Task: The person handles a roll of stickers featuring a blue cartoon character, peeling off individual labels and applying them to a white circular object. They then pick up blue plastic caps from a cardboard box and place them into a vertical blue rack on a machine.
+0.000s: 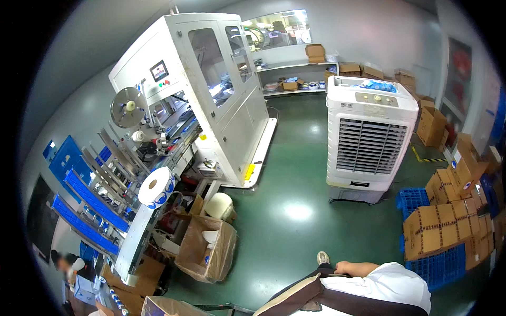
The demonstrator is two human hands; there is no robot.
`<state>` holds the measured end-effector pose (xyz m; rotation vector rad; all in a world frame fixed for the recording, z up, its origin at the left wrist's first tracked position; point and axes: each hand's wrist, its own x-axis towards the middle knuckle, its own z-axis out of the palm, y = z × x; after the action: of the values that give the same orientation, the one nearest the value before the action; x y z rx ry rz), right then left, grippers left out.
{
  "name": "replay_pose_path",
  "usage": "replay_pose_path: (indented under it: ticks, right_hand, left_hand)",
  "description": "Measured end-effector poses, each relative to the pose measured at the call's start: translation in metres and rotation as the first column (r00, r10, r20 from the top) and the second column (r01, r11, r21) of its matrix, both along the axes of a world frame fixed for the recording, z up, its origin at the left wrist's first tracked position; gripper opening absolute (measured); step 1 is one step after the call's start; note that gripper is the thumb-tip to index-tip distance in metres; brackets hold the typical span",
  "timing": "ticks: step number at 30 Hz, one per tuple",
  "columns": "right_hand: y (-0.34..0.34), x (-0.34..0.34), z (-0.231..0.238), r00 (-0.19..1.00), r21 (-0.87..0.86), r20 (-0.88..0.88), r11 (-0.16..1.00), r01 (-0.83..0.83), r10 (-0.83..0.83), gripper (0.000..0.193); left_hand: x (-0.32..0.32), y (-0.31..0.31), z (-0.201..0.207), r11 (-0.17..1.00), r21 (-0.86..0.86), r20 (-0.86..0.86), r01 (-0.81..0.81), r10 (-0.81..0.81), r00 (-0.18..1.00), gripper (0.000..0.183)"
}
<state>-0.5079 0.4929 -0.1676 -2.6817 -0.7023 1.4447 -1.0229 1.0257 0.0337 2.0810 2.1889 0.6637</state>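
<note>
**One forearm in view, no hand at the machine**

One bare forearm (pixel 363 269) in a white sleeve enters from the lower edge, on the right of the scene. It is judged to be the right arm. The right hand (pixel 337 266) ends against a dark-and-beige fabric item (pixel 303 295), a bag or a garment. Its fingers are hidden, so the grip cannot be told. The left hand is out of view. A shoe (pixel 322 258) stands on the green floor (pixel 295 210) just beyond the fabric.

To the near left stands a carton bin with a plastic liner (pixel 208 247), and beyond it a white bucket (pixel 219 205). The white packaging machine (pixel 211 89) with its film roll (pixel 156 187) fills the far left, well apart from the arm. A white air cooler (pixel 369 137) stands far centre. Stacked cartons (pixel 443 226) rest on blue pallets (pixel 440 266) at the right.

The moment is judged to be one of standing on the open floor, with the fabric item close against the body.
</note>
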Motion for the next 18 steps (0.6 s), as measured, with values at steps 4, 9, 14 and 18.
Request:
replay_pose_path:
  ticks: [4,9,14,18]
  right_hand:
    - [0.009,-0.005,0.006,1.0,-0.01,-0.004,1.0,-0.008,0.008,0.052]
    - [0.014,-0.003,0.006,0.999,0.008,-0.005,0.999,-0.036,0.036,0.053]
    - [0.017,-0.002,0.006,0.999,0.034,-0.004,0.999,-0.033,0.034,0.05]
    - [0.019,-0.004,0.009,0.999,0.057,0.027,0.998,-0.023,0.022,0.045]
  left_hand:
    - [-0.005,0.0,0.001,1.0,-0.009,-0.012,0.004,-0.004,1.0,0.041]
    - [-0.004,0.001,0.001,1.0,-0.019,-0.004,0.01,-0.01,1.0,0.042]
    - [-0.004,0.003,0.005,1.0,-0.027,0.0,0.016,-0.016,1.0,0.042]
    - [-0.006,0.002,0.006,0.999,-0.045,0.015,0.017,-0.016,1.0,0.042]
